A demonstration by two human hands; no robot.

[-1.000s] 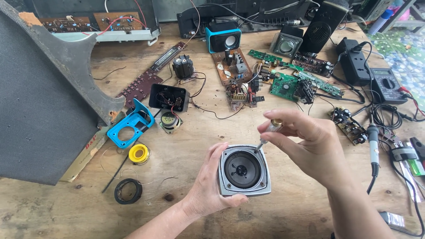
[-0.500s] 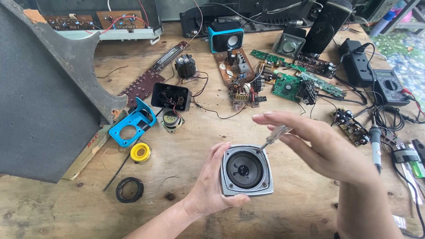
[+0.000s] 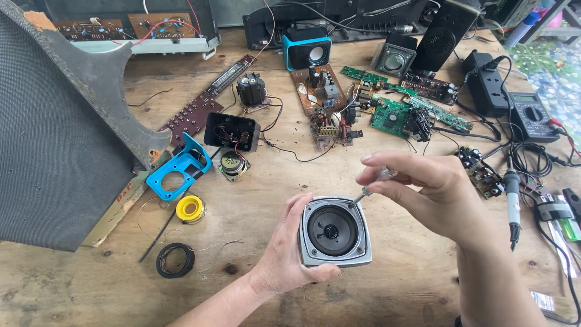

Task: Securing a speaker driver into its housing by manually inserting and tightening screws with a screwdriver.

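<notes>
1 square speaker (image 3: 334,232) gripped by left hand (image 3: 284,251); small screwdriver (image 3: 368,189) pinched in right hand (image 3: 433,197), best kept upright on corner screw.

1. An electronics repair workshop is shown, set up on a worn, stained wooden bench (image 3: 91,290).
2. Bare circuit boards (image 3: 393,115) are spread across the far middle, with loose wires between them.
3. A multimeter (image 3: 531,115) and a black power strip (image 3: 487,91) are seen at the far right, and a soldering iron (image 3: 512,203) lies at the right.
4. A yellow spool of solder (image 3: 190,208) lies at the near left.
5. Opened speaker parts are scattered about: a blue speaker (image 3: 307,51), a black speaker box (image 3: 445,33) and a large grille panel (image 3: 54,151) on the left.
</notes>
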